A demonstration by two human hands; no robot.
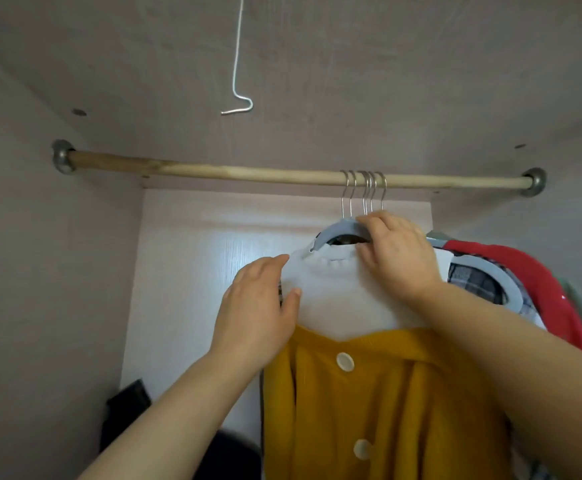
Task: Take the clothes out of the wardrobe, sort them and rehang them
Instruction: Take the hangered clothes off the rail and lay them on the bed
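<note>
Head view: the grey hanger (338, 230) carrying a white top (338, 292) and mustard cardigan (369, 393) hangs from the wooden rail (213, 169), right of its middle, foremost of five bunched hooks. The right hand (397, 251) is nearer, curled round the hanger's neck just below the hooks. The left hand (258, 306) clasps the top's shoulder between thumb and fingers. The hanger's long axis runs left to right, roughly along the rail, with the garment front facing the person, so I judge the hook must lift upward.

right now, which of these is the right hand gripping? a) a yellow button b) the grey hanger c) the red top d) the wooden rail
b: the right hand curls round the grey hanger below its hook; the left hand pinches the white top at its shoulder
</note>
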